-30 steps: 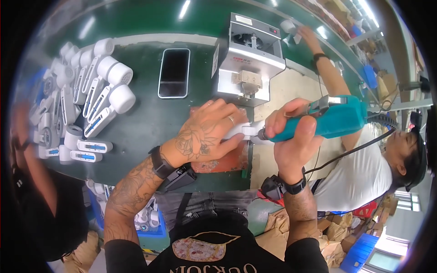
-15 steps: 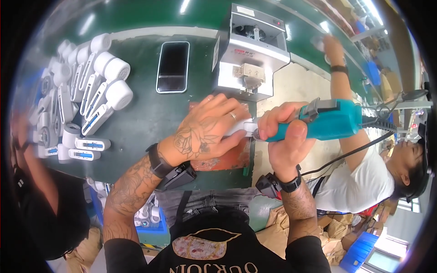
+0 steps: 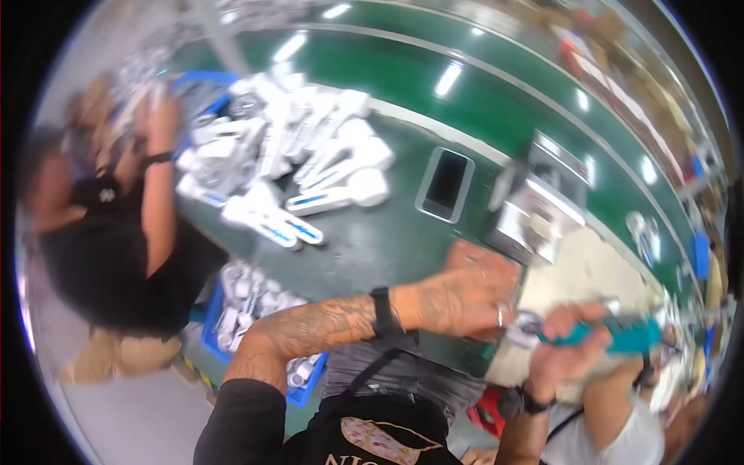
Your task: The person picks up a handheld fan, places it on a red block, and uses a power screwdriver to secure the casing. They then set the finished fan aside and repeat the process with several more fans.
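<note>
My right hand (image 3: 570, 349) is wrapped round a teal electric screwdriver (image 3: 632, 339), which lies roughly level with its nose pointing left. My left hand (image 3: 465, 302) is curled over the bench edge area by a reddish worn mat (image 3: 482, 254), its fingers closed. At its fingertips, in front of the screwdriver's nose, shows a small whitish part (image 3: 525, 327), smeared by motion. Whether the screwdriver touches that part cannot be made out. Further left on the green bench (image 3: 387, 256) lies a heap of white handheld devices (image 3: 302, 147) with blue strips on their handles.
Beyond my hands stand a phone (image 3: 445, 184) and a silver-and-black boxy machine (image 3: 539, 205). A blue crate (image 3: 209, 329) of white parts sits below the bench. One co-worker in black (image 3: 132, 256) handles something white at left; another in white (image 3: 632, 430) is at right.
My view has swung left, so the bench things appear further right and the left co-worker shows more fully. Both hands stay close together, with the screwdriver still in the right one.
</note>
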The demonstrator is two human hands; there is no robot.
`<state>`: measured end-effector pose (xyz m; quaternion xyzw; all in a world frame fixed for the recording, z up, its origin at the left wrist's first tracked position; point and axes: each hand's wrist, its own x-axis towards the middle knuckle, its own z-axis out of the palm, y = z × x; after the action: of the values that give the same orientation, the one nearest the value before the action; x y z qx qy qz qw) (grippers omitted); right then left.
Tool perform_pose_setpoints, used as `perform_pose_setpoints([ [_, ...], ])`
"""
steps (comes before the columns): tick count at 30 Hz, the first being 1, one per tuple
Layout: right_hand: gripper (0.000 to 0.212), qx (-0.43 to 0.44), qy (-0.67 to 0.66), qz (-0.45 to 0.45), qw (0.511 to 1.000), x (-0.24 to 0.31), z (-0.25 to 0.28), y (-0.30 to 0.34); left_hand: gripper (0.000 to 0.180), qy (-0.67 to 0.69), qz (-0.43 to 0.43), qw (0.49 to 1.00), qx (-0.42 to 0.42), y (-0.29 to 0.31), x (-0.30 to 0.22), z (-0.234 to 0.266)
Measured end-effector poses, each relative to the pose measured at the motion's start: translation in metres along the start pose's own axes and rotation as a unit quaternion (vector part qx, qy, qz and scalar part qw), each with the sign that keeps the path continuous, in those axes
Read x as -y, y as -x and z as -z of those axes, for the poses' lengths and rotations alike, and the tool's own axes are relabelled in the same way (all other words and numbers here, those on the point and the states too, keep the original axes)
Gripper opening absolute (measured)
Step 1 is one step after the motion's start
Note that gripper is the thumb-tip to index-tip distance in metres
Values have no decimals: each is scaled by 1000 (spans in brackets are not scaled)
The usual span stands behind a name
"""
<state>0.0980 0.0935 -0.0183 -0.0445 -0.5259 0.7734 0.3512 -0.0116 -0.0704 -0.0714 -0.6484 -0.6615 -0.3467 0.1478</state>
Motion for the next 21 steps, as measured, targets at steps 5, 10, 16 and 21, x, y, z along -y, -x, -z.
perform_pose_setpoints([
  [5,54,-7,-2,107,994,45,-11,29,33,129,316,925,-167,40,-19,88],
  [10,60,24,31,47,998,30,-1,45,45,209,441,683,-543,137,53,205],
  [16,59,47,55,43,996,24,13,48,60,152,435,627,-628,174,112,257],
  [21,58,-19,173,63,983,36,34,54,20,16,382,820,-425,59,59,183],
])
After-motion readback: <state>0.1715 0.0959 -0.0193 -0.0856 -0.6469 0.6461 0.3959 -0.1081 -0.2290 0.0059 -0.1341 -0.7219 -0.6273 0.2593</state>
